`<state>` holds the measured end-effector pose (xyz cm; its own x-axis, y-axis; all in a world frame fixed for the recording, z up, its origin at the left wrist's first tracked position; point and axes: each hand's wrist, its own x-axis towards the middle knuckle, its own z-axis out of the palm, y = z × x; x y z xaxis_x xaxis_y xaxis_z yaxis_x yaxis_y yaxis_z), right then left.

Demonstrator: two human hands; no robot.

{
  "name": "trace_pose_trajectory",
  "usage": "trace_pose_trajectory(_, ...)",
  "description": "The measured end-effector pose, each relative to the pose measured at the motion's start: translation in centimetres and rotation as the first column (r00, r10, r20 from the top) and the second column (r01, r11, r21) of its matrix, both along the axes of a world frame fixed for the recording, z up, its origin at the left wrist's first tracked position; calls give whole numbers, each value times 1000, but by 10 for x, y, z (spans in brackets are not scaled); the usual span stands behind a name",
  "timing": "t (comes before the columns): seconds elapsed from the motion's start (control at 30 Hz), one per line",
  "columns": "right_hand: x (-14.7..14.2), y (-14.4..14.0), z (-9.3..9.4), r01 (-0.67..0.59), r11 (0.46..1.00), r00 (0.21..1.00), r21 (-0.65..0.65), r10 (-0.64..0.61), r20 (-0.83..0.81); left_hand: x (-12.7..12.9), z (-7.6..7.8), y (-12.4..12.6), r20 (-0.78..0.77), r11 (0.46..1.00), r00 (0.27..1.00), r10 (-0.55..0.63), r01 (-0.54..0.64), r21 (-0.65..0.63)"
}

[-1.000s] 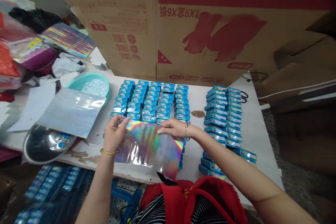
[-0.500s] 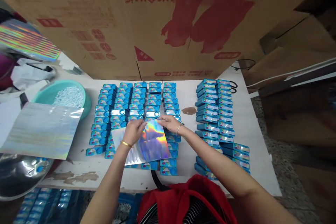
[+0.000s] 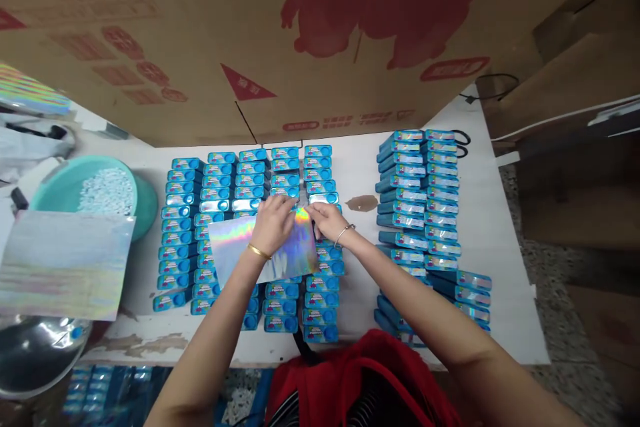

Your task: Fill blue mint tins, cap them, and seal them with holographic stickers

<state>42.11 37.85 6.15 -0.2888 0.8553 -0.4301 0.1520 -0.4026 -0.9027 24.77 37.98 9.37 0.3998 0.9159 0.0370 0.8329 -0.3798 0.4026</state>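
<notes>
Both hands pinch the far edge of a shiny foil sheet (image 3: 240,243) lying over rows of little blue boxes (image 3: 220,180): left hand (image 3: 273,220), right hand (image 3: 326,219). Risk, I'd say: dragging the sheet could knock those tight rows crooked.

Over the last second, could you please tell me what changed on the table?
Both hands, left hand and right hand, carried the holographic sheet away from the table edge, out over the blue boxes, and drew closer together. The boxes and teal bowl stayed put.
</notes>
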Motion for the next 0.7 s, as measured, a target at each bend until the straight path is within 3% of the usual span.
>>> trace_pose_trajectory(0.13,-3,9,-1,-12,999,998,-47,9,-58,9,-3,10,-81,996,993,-85,84,-18)
trace_pose_trajectory(0.3,-6,22,1,36,982,990,-187,-61,-129,13,-12,14,-123,997,989,-78,79,1)
trace_pose_trajectory(0.43,-5,30,-1,75,959,990,-275,-105,-95,19,-12,3,-100,998,993,-63,63,4)
trace_pose_trajectory(0.5,-4,32,-5,76,966,995,-249,-91,-47,22,-3,-10,-50,999,997,-55,54,-6)
trace_pose_trajectory(0.6,-2,31,-13,25,982,999,-185,-20,31,24,22,-32,116,995,993,-24,34,-90)
trace_pose_trajectory(0.67,-1,29,-16,-5,993,996,-122,16,85,22,41,-39,291,985,949,121,-79,-153)
trace_pose_trajectory(0.7,0,27,-16,15,998,994,-58,-9,108,22,49,-39,390,967,890,234,-173,-186)
